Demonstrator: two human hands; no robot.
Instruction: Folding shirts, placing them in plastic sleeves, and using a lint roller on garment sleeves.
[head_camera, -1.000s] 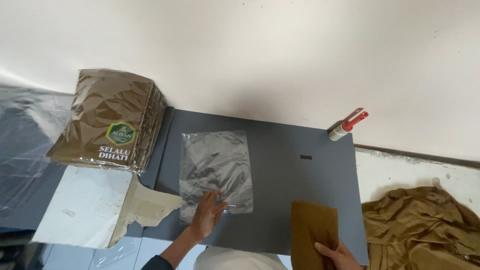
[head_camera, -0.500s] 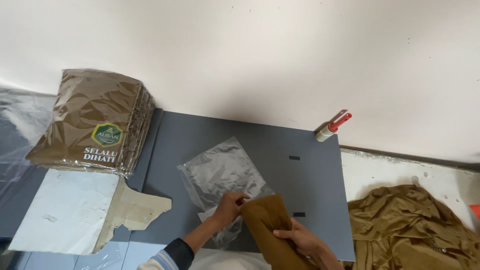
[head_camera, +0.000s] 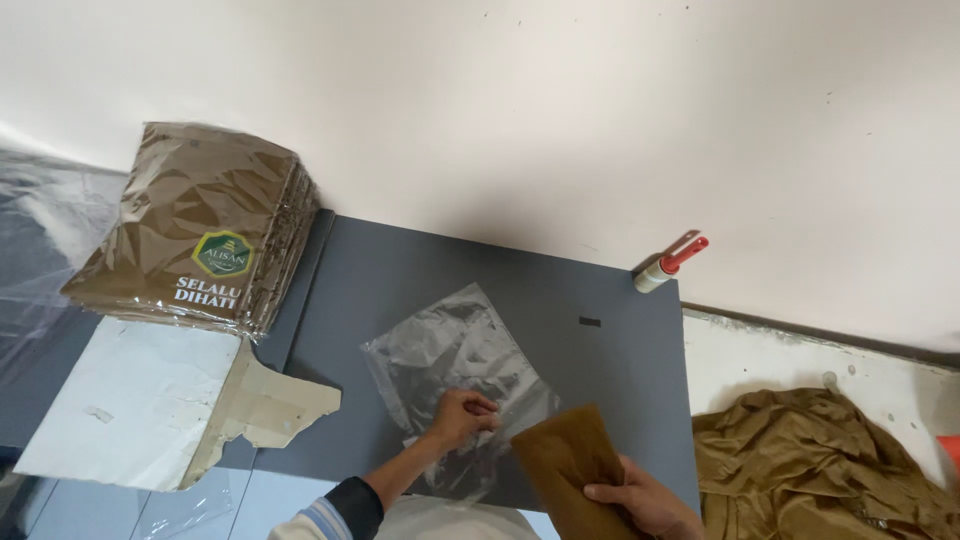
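We see a scene in soft, even, fairly bright light with no hard shadows; only a faint grey shade lies on the pale wall (head_camera: 560, 110) well above the left hand (head_camera: 462, 418), along the far edge of the dark worktop (head_camera: 400, 290). Glare shows as pale streaks on the clear plastic bag (head_camera: 450, 350) under and just beyond that hand, and on the wrapped brown stack (head_camera: 200, 230) far to its left. Focus is fair in the middle; the right hand (head_camera: 640, 500) at the bottom edge looks slightly soft, and straight lines bend a little near the frame's borders.
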